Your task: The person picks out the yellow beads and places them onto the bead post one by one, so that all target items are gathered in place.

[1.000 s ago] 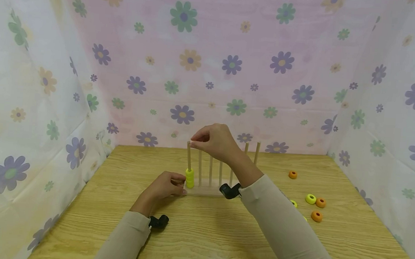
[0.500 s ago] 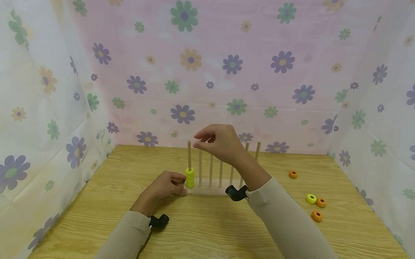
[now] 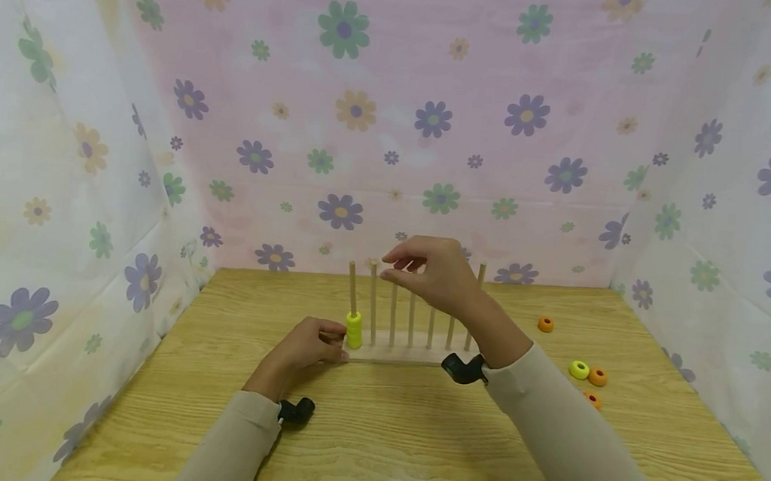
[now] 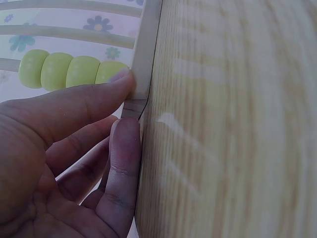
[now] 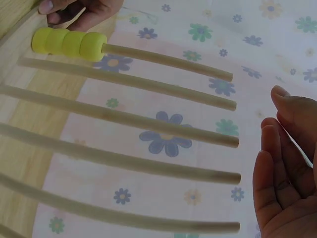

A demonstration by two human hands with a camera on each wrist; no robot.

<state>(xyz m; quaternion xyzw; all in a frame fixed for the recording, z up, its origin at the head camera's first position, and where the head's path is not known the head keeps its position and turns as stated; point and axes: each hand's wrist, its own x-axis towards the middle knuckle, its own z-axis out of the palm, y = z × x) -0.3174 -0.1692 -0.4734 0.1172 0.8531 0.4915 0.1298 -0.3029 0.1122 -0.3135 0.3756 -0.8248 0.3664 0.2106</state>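
Observation:
A wooden peg stand (image 3: 403, 357) with several upright pegs stands on the table in the head view. Several yellow rings (image 3: 354, 330) are stacked at the bottom of its leftmost peg, also seen as rings (image 5: 67, 43) in the right wrist view. My left hand (image 3: 309, 342) grips the left end of the stand's base; in the left wrist view, fingertips (image 4: 126, 139) lie against that wooden end, close beside the rings. My right hand (image 3: 433, 273) hovers at the height of the peg tops, holding nothing, its fingers (image 5: 270, 163) loosely bent and apart from the pegs.
Right of the stand lie loose rings: an orange ring (image 3: 545, 324) further back, a yellow ring (image 3: 578, 370) beside another orange ring (image 3: 598, 376), and one more orange ring (image 3: 593, 399) partly behind the right sleeve. Flowered cloth (image 3: 395, 120) closes off the table's back and sides.
My right hand has moved away from the leftmost peg's top, to the right. Its sleeve now covers the yellow rings that showed nearer the stand and part of an orange one. The left hand stays put.

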